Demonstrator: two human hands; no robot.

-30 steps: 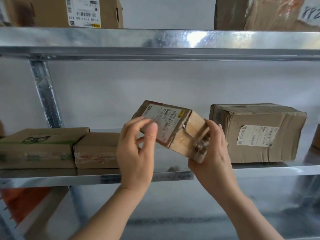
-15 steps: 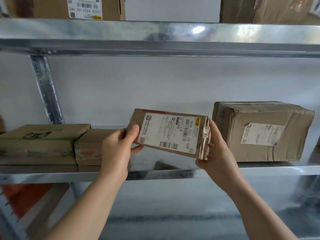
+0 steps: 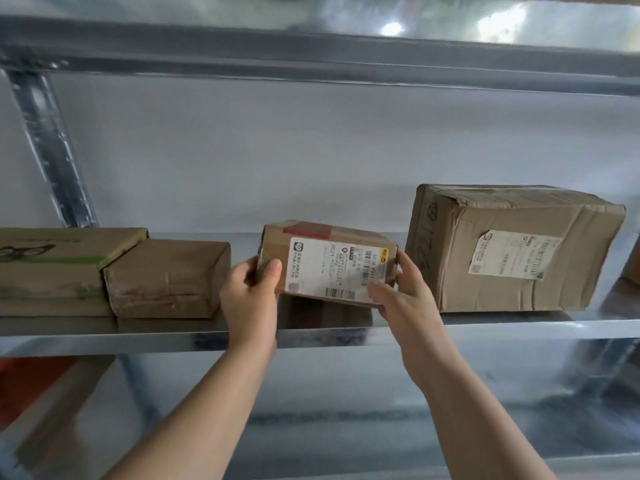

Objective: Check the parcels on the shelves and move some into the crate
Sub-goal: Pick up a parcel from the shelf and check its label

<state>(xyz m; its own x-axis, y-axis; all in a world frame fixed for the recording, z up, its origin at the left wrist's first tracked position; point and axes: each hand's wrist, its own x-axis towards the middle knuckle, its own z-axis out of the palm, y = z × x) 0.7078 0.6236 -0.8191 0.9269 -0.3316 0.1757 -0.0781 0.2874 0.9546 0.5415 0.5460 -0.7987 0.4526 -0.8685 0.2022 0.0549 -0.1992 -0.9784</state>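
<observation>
small parcel (image 3: 329, 265) lies long way across, between both grips. left grip (image 3: 249, 299) curls round left end, right grip (image 3: 405, 299) round right end.

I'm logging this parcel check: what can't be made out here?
Head view: label on the small parcel: print too small and blurred; right hand covers its corner.
Parcel's left end: behind left hand.
The green-printed box: cut off by left edge.
The crate: out of frame.

On the small parcel (image 3: 360, 237) you hold, the white label (image 3: 336, 268) reads "P021" and "5028 P02" — the sticker (image 3: 512, 254) on the big box (image 3: 502, 296) is too blurred
</observation>
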